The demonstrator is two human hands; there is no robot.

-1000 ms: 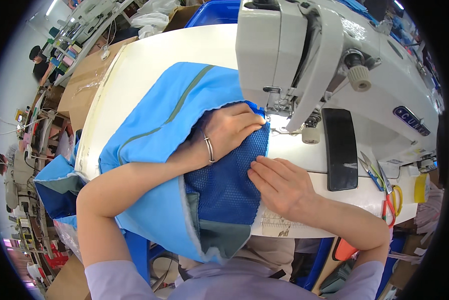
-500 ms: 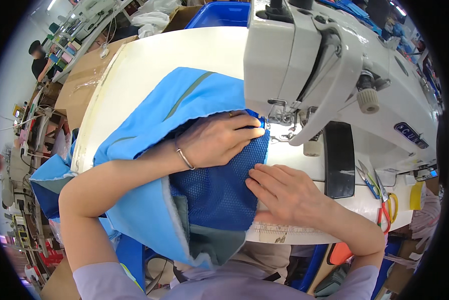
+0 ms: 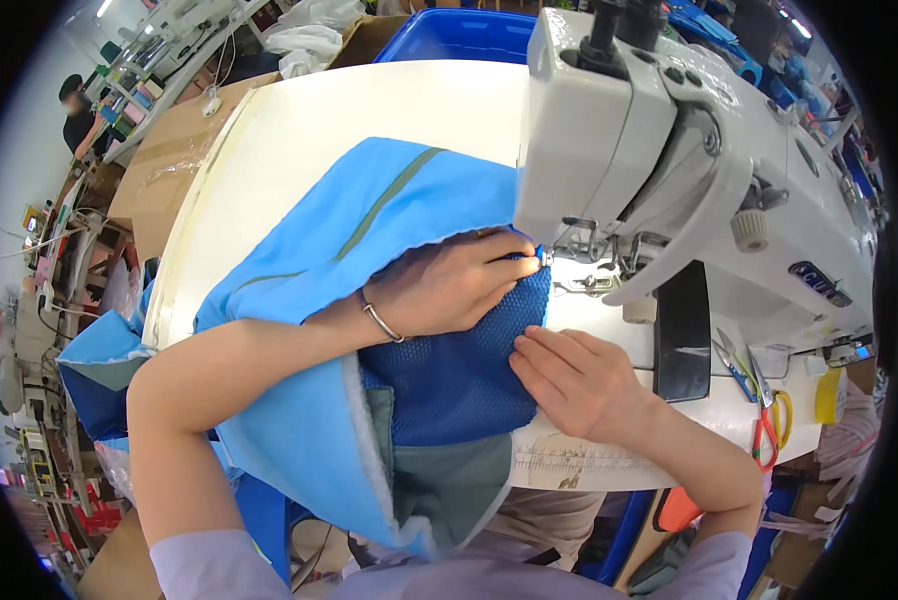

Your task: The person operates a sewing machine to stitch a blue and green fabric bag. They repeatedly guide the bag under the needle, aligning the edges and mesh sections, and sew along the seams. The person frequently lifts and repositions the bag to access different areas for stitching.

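A sewn piece with a light blue outer cloth [image 3: 304,235], a dark blue mesh panel [image 3: 449,385] and grey cloth lies under my hands. My left hand [image 3: 459,285], with a bangle at the wrist, pinches the edge of the mesh right beside the presser foot of the white sewing machine [image 3: 589,130]. Part of that hand is beneath the light blue fold. My right hand [image 3: 579,385] holds the mesh's right edge nearer to me, fingertips on top; its thumb is mostly hidden.
Scissors [image 3: 764,400] with red and yellow handles lie to the right, beside a yellow roll [image 3: 830,396]. A black block [image 3: 682,335] sits beside the machine. A blue bin [image 3: 459,38] stands behind the white table [image 3: 299,110]. Another person [image 3: 77,120] is at far left.
The view has shifted slightly, so the machine appears farther right and lower. Both hands keep their places on the fabric; the mesh edge stays at the presser foot.
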